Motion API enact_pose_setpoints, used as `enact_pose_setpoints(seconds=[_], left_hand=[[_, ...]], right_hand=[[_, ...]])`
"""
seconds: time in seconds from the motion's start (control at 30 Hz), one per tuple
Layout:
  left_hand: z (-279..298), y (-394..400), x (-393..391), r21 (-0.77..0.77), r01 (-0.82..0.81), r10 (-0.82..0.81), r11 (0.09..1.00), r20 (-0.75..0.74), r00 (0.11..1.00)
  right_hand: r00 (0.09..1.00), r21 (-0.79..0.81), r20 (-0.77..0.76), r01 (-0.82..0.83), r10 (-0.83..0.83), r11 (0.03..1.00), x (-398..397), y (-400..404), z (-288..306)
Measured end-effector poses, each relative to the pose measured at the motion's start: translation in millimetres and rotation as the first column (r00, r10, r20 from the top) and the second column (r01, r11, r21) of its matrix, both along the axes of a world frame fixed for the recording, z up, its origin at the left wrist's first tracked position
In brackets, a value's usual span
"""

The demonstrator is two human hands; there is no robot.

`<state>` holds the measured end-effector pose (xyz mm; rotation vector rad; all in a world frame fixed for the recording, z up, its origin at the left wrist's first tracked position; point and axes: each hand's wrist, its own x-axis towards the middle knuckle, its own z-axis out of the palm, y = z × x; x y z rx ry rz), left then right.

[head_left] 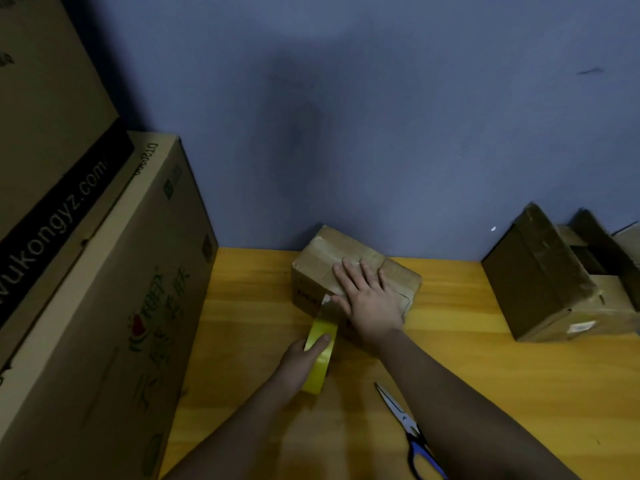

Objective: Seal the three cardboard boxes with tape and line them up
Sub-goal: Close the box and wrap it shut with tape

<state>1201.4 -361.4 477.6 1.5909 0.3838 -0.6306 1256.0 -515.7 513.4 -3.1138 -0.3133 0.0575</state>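
Right at the middle of the yellow wooden table (485,375), close to the blue-grey wall (381,116), sits a small cardboard box (322,268), its flaps closed and its top crossed with glossy strips of tape. The person's right hand (367,292) lies flat on the lid, fingers straight and a little spread, pressing down, with the thumb at the box's near edge where a loose strip of tape (327,306) comes off the front face. That strip runs down to a yellow tape roll (320,355), which stands on edge just in front of the box. The left hand (301,362) grips the roll, fingers curled round its far side and the thumb laid over the top of the rim.

Near the right forearm, a pair of scissors (405,427) lies on the table with its blades closed and pointing toward the box and its blue handles toward the person.

Off to the right, well apart from the small box, a second cardboard box (540,285) stands against the wall, with brown tape down its side and a white label low on its near face. Just behind it is a third box (592,244), mostly hidden, so I cannot tell whether it is sealed.

On the left a large printed carton (114,323) stands at the table's edge, and another big carton (45,98) rests on top of it.
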Motion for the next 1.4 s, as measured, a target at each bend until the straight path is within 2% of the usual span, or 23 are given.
enact_pose_setpoints(seconds=[0.23,0.5,0.67,0.8,0.93,1.0,1.07,1.1,1.13,1.2,1.3,1.4], left_hand=[[-5,-3,2,0.138,0.033,-0.037,0.990,0.026,0.999],[-2,-13,2,0.056,0.021,-0.018,0.998,-0.048,0.999],[1,-26,-1,-0.012,0.009,-0.010,1.000,-0.088,0.996],[-7,-29,3,0.047,0.008,-0.005,0.999,-0.061,0.998],[-5,-31,4,0.040,0.023,-0.022,0.999,-0.031,0.999],[-3,-29,3,0.053,0.029,-0.027,0.998,-0.045,0.999],[-5,-27,4,0.063,0.042,-0.038,0.997,-0.063,0.997],[-6,-27,4,0.058,0.039,-0.035,0.998,-0.056,0.998],[-5,-27,3,0.056,0.034,-0.031,0.998,-0.059,0.998],[-1,-26,1,0.070,0.028,-0.024,0.997,-0.063,0.998],[2,-26,0,0.063,0.026,-0.023,0.998,-0.047,0.999],[-21,-26,6,0.072,0.004,-0.001,0.997,-0.049,0.999]], right_hand=[[1.000,-0.079,0.016,-0.022,0.023,0.997,4,-11,0],[0.987,-0.065,-0.039,-0.161,0.159,0.985,19,-32,3],[0.986,-0.087,-0.068,-0.156,0.151,0.984,21,-31,7],[0.987,-0.075,-0.073,-0.148,0.142,0.986,18,-28,15],[0.993,0.103,-0.016,-0.116,0.118,0.988,5,-33,23],[0.993,0.209,0.107,-0.078,0.057,0.975,-13,-39,27],[0.962,0.303,0.259,0.008,-0.090,0.953,-43,-51,22],[0.951,0.348,0.246,0.094,-0.188,0.933,-64,-59,15],[0.946,0.370,0.161,0.207,-0.282,0.906,-88,-67,7],[0.917,0.260,-0.094,0.398,-0.387,0.880,-134,-82,-16],[0.846,-0.014,-0.328,0.440,-0.420,0.898,-181,-95,-44],[0.767,-0.207,-0.440,0.420,-0.468,0.884,-194,-92,-58]])
